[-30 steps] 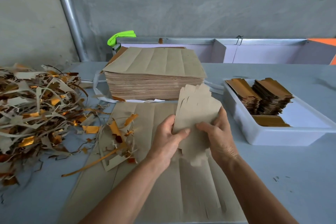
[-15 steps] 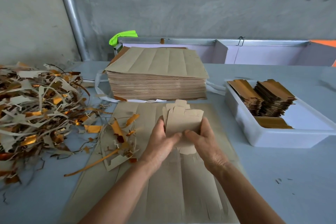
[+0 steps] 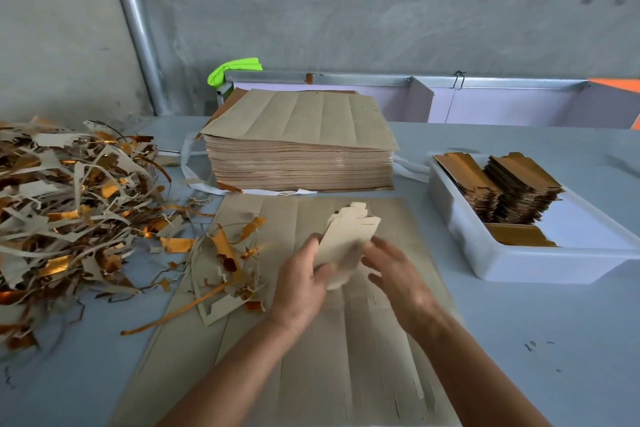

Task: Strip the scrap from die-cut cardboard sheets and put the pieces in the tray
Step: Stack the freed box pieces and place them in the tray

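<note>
Beige die-cut cardboard pieces (image 3: pixel 348 239) at frame centre sit pinched in the left hand (image 3: pixel 300 279), while the blurred right hand (image 3: pixel 394 274), fingers spread, touches their edge.

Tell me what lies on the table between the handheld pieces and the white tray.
Head view: between the handheld pieces and the white tray, only the flat cardboard sheet, then bare table.
</note>
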### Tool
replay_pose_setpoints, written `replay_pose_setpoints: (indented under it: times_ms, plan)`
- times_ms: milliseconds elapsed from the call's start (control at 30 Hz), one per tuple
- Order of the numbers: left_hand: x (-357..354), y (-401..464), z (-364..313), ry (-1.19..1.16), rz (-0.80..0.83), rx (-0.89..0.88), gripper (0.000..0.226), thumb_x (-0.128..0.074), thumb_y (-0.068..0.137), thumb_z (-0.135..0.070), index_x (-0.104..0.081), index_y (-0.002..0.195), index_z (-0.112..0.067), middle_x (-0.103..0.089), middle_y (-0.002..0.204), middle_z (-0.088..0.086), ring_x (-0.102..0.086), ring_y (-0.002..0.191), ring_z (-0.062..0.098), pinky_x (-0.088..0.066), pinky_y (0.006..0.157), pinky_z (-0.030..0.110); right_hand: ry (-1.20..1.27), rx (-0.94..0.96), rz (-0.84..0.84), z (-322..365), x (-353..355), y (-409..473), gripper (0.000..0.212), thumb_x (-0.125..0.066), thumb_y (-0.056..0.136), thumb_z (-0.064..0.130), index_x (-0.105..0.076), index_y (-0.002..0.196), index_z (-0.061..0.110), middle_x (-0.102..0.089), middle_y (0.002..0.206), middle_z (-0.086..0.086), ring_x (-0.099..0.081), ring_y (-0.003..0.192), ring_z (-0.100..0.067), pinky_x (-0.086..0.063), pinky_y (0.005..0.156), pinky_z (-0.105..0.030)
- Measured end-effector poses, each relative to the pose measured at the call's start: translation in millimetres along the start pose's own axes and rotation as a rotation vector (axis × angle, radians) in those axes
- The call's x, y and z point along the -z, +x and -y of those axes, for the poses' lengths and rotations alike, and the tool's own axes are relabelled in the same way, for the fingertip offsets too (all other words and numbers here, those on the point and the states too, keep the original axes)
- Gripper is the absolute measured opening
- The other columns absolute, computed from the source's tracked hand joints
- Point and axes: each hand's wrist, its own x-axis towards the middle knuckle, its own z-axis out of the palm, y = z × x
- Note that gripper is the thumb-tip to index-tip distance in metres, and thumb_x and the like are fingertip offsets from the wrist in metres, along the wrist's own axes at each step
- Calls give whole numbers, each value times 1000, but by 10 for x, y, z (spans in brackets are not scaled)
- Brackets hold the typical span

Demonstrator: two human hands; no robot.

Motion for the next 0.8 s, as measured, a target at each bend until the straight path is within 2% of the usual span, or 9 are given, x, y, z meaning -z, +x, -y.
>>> replay_pose_setpoints:
  times_ms: [67, 133, 200, 300, 367, 467, 567, 700, 800]
  plan:
    - [53, 4, 14, 378, -106, -308, 17, -61, 81, 7, -63, 95, -3, -66, 85, 10, -64, 76, 27, -54, 64, 36, 215, -127, -29, 86, 84, 24, 41, -44, 97, 41, -58, 112, 6, -64, 111, -13, -63, 101, -29, -51, 87, -39]
    - [74, -10, 31, 640, -157, -596, 16, -54, 81, 3, -67, 84, -5, -65, 77, 8, -63, 68, 25, -51, 59, 32, 345, -231, 50, 183, 145, 14, 56, -50, 92, 46, -59, 111, -5, -68, 104, -21, -67, 91, -35, -56, 78, -45]
    - [77, -28, 29, 778, -144, -743, 21, -49, 82, -1, -69, 83, -8, -63, 76, 8, -61, 69, 24, -51, 62, 32, 337, -240, 71, 216, 131, -14, 38, -65, 85, 22, -60, 109, -8, -69, 98, -24, -68, 85, -33, -59, 66, -40]
    - [82, -33, 36, 762, -102, -721, 29, -53, 77, 6, -70, 95, -7, -66, 92, 10, -64, 85, 25, -54, 77, 35, 229, -215, -44, 157, 133, -6, 32, -60, 82, -9, -57, 114, -3, -66, 97, -21, -65, 82, -30, -55, 61, -35]
    - [104, -42, 78, 636, -97, -579, 50, -52, 69, 14, -64, 114, -5, -62, 115, 11, -58, 110, 26, -45, 99, 38, 175, -154, -66, 97, 208, -7, 35, -61, 83, -9, -57, 115, 5, -65, 98, -15, -65, 85, -28, -54, 61, -34]
    - [186, -7, 94, 129, -118, -35, 60, -53, 79, 11, -46, 133, -13, -47, 132, 1, -46, 124, 19, -39, 107, 38, 47, -16, -81, 22, 287, -39, 39, -63, 81, -8, -59, 115, 11, -64, 105, -12, -61, 96, -31, -56, 72, -43]
    - [191, 125, 42, -362, -61, 428, 50, -63, 83, -42, -47, 126, -23, -56, 125, 2, -55, 112, 21, -45, 99, 48, -5, 118, -15, -30, 246, -79, 32, -60, 80, -14, -63, 107, 3, -64, 104, -25, -60, 95, -40, -52, 78, -52]
    - [34, 130, 79, -483, -66, 621, 27, -55, 83, -60, -55, 86, -33, -62, 98, 0, -58, 104, 25, -47, 97, 48, -197, 242, 10, -97, 219, -102, 14, -62, 83, -8, -65, 89, 4, -64, 86, -22, -63, 79, -34, -58, 71, -37]
    - [-62, 56, 139, -492, -147, 568, 41, -61, 75, -63, -54, 68, -24, -62, 74, 1, -60, 82, 23, -48, 78, 34, -321, 277, -64, -203, 210, -82, 6, -64, 82, -5, -63, 79, 0, -58, 69, -10, -54, 67, -19, -48, 60, -23]
